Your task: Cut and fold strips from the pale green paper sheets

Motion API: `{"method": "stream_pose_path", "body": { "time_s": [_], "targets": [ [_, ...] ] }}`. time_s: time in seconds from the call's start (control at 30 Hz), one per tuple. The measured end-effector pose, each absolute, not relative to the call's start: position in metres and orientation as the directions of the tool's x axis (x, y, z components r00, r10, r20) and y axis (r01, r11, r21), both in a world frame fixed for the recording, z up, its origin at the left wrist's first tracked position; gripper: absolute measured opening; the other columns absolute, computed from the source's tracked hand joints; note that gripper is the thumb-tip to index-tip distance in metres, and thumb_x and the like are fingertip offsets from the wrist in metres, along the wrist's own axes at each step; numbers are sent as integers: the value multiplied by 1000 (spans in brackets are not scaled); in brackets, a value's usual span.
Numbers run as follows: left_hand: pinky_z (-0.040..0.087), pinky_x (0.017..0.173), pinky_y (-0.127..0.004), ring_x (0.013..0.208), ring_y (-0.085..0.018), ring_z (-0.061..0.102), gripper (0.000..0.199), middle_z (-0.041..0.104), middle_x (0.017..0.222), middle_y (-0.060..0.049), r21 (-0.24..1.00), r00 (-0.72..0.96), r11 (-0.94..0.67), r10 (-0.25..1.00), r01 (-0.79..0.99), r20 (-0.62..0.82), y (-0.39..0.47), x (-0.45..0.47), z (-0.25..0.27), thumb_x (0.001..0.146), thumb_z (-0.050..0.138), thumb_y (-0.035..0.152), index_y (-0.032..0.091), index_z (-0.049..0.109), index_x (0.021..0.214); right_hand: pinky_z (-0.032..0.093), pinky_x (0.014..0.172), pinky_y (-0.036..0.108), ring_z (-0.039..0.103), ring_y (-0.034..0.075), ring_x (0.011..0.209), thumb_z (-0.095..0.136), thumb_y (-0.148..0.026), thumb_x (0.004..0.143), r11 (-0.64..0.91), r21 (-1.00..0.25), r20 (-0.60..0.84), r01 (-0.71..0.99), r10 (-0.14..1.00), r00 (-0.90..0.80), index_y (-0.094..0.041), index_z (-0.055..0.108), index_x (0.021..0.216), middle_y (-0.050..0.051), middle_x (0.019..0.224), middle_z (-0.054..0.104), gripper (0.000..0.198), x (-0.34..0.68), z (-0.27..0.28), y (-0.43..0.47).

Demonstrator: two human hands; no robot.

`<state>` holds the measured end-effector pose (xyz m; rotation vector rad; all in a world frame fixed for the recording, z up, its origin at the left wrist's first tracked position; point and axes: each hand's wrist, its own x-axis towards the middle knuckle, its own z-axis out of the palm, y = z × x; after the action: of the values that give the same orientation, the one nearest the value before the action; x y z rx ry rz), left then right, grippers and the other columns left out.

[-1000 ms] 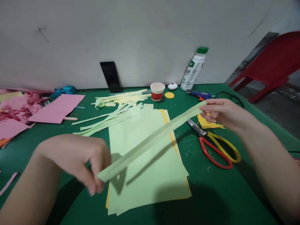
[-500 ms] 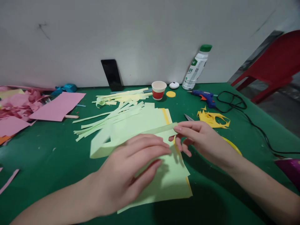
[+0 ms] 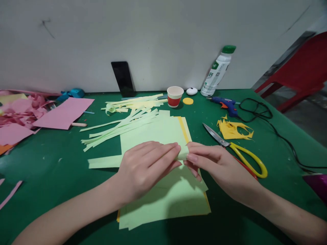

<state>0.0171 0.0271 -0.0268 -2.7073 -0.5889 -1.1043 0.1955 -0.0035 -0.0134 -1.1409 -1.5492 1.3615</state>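
A light green paper strip [image 3: 104,162] runs across under my left hand [image 3: 148,166], its loose end sticking out to the left. My left hand is closed around the strip, fingers together and palm down. The strip's other end shows between my two hands. My right hand [image 3: 212,161] pinches that end between thumb and fingers. Beneath both hands lies a stack of light green paper sheets [image 3: 163,204], with yellow edges showing. Scissors [image 3: 240,149] with yellow and red handles lie open just beyond my right hand.
Cut green strips [image 3: 120,131] lie left of the stack. Behind are a phone [image 3: 122,78], a paper cup [image 3: 174,97], a yellow disc [image 3: 188,101] and a leaning bottle [image 3: 217,73]. Right stands a corded glue gun [image 3: 224,103] near yellow scraps [image 3: 233,129]. Pink paper [image 3: 63,114] lies left.
My left hand has moved slightly up and right, closing on the strip near my right hand. The strip's curled left end now lies straighter. The scissors have come into fuller view.
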Motion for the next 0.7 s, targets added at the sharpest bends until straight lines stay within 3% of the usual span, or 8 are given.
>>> {"method": "stream_pose_path", "body": {
  "time_s": [0.1,0.2,0.27,0.37,0.47,0.7],
  "targets": [
    [54,64,-27,72,-16,65,18,70,82,-9,-11,641,-908,287,419,712,28,17,-28,75,62,16,7,60,91,40,44,19,46,8,50,50,-19,77,99,-978,41,186,955,-295,-17,54,59,0,64,49,18,195,-14,-4],
    [55,67,-27,72,-15,65,15,70,79,-8,-51,638,-902,263,429,724,28,16,-28,75,62,14,7,61,88,42,46,20,49,9,55,56,-15,72,303,-900,258,313,950,-176,-18,58,70,1,70,55,4,195,-18,-5],
    [55,70,-27,74,-15,65,15,70,80,-8,-82,641,-897,244,434,728,28,15,-29,74,62,12,6,61,88,44,50,21,49,9,54,59,-13,71,466,-755,458,462,878,-138,-19,58,77,1,71,55,8,196,-21,-6],
    [55,74,-29,80,-17,65,19,70,85,-9,-125,664,-898,213,422,716,26,14,-30,73,62,10,5,60,91,48,57,23,54,10,60,60,-12,72,619,-478,647,623,728,-227,-19,59,82,3,75,58,12,196,-24,-7],
    [54,77,-32,88,-19,64,18,69,91,-11,-153,708,-906,194,394,679,24,11,-30,78,55,10,4,60,95,49,59,23,57,12,66,58,-12,75,677,-329,703,658,641,-308,-19,60,79,3,74,60,9,195,-24,-6],
    [53,81,-30,85,-16,65,16,70,89,-8,-52,693,-932,230,360,683,23,12,-31,76,56,8,7,60,91,47,55,25,56,12,61,57,-8,75,738,-238,715,631,573,-401,-15,61,73,5,68,62,8,196,-25,-5]
  ]
}}
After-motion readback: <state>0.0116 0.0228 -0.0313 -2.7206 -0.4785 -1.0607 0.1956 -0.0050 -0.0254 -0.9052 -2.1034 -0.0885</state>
